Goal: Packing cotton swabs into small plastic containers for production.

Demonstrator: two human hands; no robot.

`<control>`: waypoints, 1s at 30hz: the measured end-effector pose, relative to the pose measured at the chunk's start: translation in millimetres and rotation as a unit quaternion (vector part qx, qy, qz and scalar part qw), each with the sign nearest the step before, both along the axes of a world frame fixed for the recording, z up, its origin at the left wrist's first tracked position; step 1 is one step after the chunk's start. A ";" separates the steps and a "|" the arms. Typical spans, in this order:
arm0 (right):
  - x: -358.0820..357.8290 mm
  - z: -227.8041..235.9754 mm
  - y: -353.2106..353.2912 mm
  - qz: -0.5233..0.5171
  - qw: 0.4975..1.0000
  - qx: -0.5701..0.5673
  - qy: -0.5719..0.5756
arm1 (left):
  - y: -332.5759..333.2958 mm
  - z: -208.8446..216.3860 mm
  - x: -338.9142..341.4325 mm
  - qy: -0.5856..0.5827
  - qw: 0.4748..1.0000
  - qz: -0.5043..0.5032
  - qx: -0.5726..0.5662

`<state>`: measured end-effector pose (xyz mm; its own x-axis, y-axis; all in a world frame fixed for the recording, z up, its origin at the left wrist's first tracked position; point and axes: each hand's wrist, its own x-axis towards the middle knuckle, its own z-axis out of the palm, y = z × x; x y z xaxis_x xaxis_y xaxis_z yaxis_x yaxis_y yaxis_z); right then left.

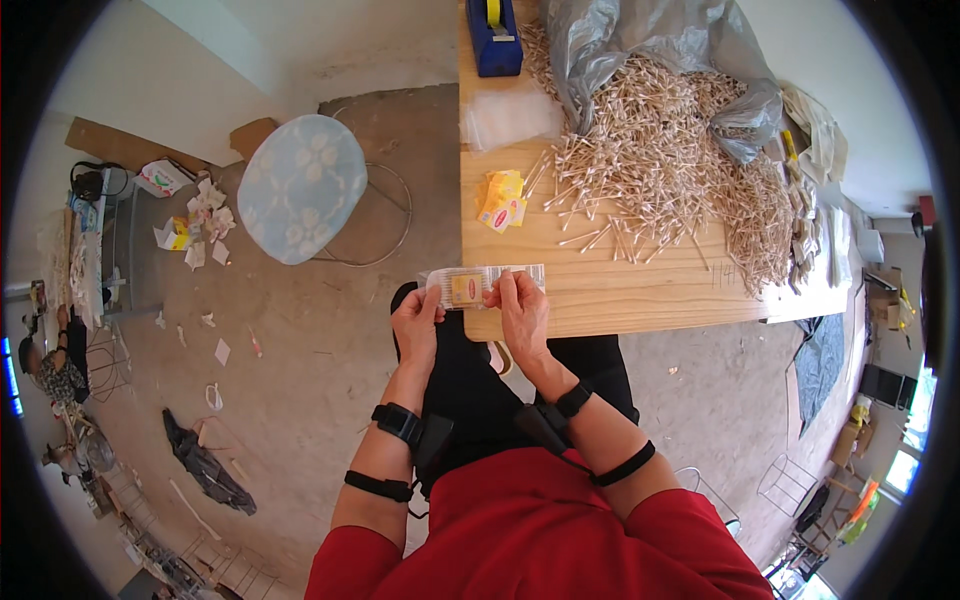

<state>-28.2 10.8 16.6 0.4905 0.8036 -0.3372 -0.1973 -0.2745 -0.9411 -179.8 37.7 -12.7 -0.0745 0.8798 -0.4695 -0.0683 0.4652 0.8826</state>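
A small clear plastic bag of cotton swabs (490, 272) is stretched between my hands at the table's near left corner. Behind its film shows a yellow and red label card (466, 290). My left hand (415, 328) pinches the bag's left end. Closed on its right part, thumb against fingers, is my right hand (524, 318). Just beyond the bag lie several loose yellow label cards (502, 200) on the wooden table (600, 290). A large heap of loose cotton swabs (650, 150) covers the table's far part, spilling from a grey plastic bag (590, 50).
A blue tape dispenser (497, 45) stands at the far left of the table, near a stack of clear bags (512, 117). Left of the table is a stool with a light-blue cover (303, 190). Paper scraps (207, 218) litter the floor. Another person (60, 370) is at the far left.
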 end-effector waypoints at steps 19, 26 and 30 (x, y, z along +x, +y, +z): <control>8.1 2.3 9.4 0.037 0.999 -0.034 -0.021 | -0.1 -1.5 -2.0 -0.016 1.000 -0.009 -0.006; 15.1 4.3 17.8 0.114 0.989 -0.083 -0.038 | 0.2 -1.9 -0.8 -0.014 1.000 -0.002 -0.005; 17.2 1.8 21.0 0.124 0.987 -0.090 -0.042 | 0.4 -1.1 -0.7 -0.018 1.000 -0.004 -0.002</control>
